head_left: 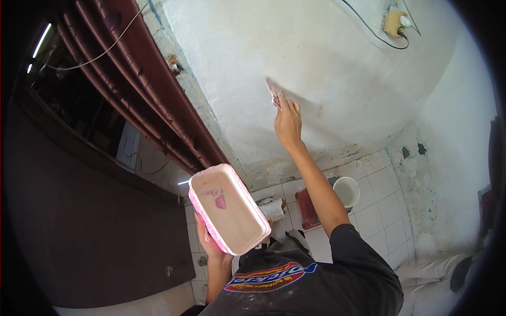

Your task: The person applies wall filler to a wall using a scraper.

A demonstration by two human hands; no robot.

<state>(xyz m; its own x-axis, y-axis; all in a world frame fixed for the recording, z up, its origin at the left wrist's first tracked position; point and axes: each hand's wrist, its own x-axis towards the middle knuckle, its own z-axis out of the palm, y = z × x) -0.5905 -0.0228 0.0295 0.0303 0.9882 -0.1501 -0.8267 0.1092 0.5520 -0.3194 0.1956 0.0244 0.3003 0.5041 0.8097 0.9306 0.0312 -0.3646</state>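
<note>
My left hand (210,241) is wrapped round the lower left side of a pink rectangular tub (268,231). Its inside is smeared with whitish paste, and a pink patch shows through at the bottom. With my arm stretched up, my right hand (288,120) grips a scraper (272,90), whose thin blade lies against or very close to the wall (226,68). White residue coats the blade and my fingers. The scraper's handle is mostly hidden in my grip. Pale, uneven plaster covers the wall around the blade.
Dark red curtains (142,79) hang at the left, beside a dark door panel (95,216). A white bucket (346,193), a red object (307,208) and a crumpled bag (271,209) stand on the tiled floor (385,210). A wall socket (394,22) with cables is at upper right.
</note>
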